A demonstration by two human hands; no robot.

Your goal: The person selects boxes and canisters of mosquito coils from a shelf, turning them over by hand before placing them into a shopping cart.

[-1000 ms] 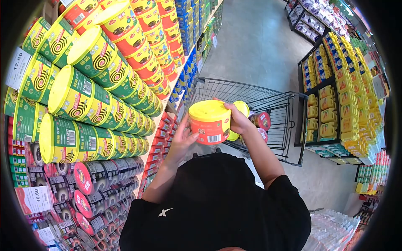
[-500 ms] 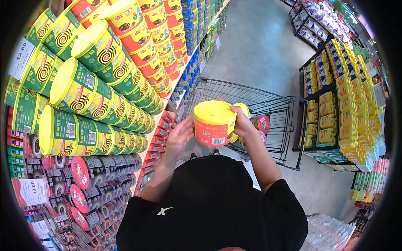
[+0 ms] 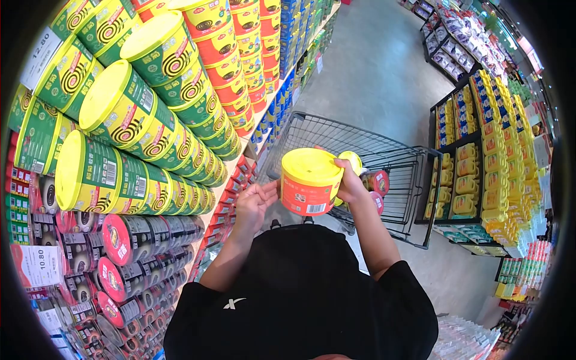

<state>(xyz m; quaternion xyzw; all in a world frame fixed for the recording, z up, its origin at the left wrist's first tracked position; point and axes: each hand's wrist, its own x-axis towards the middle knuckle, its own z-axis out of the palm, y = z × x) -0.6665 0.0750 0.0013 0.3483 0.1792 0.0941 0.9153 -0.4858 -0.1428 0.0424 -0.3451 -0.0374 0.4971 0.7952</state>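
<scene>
An orange-red tub with a yellow lid (image 3: pixel 309 183) is held upright in front of my chest. My right hand (image 3: pixel 350 182) grips its right side near the lid. At the tub's left side is my left hand (image 3: pixel 258 203), its fingers partly curled and the fingertips at or close to the wall. Just beyond the tub stands a shopping cart (image 3: pixel 396 165), holding a yellow-lidded container (image 3: pixel 351 161) and round pink-ended packages (image 3: pixel 378 182), partly hidden by the tub and my right hand.
On the left, a shelf bears stacked green-and-yellow tubs (image 3: pixel 123 120), red-and-yellow tubs (image 3: pixel 219 51) and dark pink-ended packages (image 3: pixel 129 240). Price tags (image 3: pixel 41 267) hang along it. A rack of yellow bottles (image 3: pixel 468 162) stands to the right beyond the cart.
The view has shifted slightly, so the shelf tubs look nearer. The fingers of my left hand have curled more beside the tub. My right hand keeps its hold.
</scene>
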